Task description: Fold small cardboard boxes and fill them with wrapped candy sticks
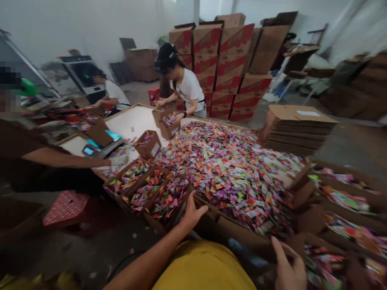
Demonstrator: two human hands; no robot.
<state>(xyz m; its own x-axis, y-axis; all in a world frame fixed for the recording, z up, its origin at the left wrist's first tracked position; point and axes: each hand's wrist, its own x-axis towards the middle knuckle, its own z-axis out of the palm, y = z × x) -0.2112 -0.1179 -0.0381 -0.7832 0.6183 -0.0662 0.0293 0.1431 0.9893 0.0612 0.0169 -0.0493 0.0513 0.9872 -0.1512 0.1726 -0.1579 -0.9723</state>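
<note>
In front of my body, a long open cardboard box lies at the near edge of the heap of small colourful sachets. My left hand is at the box's left end, thumb spread from the fingers over its rim. At the opposite end, my right hand has its fingers against the cardboard; some of them are hidden. How full this box is, I cannot tell. Close to my left hand stands a filled carton of sachets, with similar ones beside it. Several filled cartons stand to my right.
Across the white table, a person handles cartons. Another person's gloved hand is at the left, near a digital scale. Flattened cardboard is stacked at the right. A red stool stands lower left.
</note>
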